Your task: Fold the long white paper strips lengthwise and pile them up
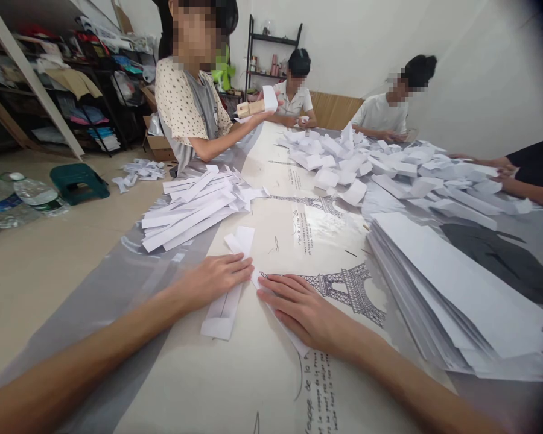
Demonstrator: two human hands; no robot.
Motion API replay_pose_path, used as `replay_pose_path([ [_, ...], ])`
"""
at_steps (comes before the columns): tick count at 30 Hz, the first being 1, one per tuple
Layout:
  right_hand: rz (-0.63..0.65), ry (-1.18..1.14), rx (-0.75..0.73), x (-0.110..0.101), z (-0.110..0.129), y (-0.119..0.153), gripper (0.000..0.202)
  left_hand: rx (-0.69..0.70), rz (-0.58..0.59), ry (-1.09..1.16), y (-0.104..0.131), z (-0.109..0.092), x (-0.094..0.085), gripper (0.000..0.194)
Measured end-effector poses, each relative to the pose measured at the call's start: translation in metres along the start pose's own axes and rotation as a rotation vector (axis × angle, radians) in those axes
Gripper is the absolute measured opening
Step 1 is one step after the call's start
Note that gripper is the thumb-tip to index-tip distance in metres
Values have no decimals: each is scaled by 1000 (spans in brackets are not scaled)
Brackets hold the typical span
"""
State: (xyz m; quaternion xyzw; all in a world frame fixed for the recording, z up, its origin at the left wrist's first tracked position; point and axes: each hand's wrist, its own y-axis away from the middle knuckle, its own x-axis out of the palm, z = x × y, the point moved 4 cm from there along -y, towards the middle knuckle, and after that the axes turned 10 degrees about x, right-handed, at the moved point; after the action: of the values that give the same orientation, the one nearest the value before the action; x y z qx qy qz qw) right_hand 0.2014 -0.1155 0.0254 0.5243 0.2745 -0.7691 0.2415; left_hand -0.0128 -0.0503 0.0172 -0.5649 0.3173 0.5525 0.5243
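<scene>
Flat on a folded white paper strip lies my left hand, its fingers stretched out together and pointing right. My right hand is spread over another white paper piece, with much of that paper hidden under the palm and fingers. The fingertips of both hands are close together but apart. Beyond my left hand, a short white flap sticks out. The tablecloth under them is printed with Eiffel Towers and writing.
A pile of folded strips lies ahead on the left, a stack of long white sheets on the right. A large heap of folded papers covers the far right. Several people sit or stand around the table, one holding wooden pieces and paper.
</scene>
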Motion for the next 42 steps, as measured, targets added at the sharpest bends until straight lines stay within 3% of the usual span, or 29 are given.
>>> replay_pose_path([
  [10,-1,-10,-6,0,0,-1,42,6,-78,19,-1,1,0,29],
  [13,1,-4,2,1,0,-1,41,-52,-100,-39,-3,0,-2,30],
  [19,-8,-7,6,1,2,1,43,-193,-59,-70,-9,-5,-3,39],
  [29,-32,13,1,-1,5,1,42,-202,-96,-47,0,-6,10,45],
  [42,23,-34,7,-4,-2,2,39,-331,-36,-135,-2,8,7,58],
])
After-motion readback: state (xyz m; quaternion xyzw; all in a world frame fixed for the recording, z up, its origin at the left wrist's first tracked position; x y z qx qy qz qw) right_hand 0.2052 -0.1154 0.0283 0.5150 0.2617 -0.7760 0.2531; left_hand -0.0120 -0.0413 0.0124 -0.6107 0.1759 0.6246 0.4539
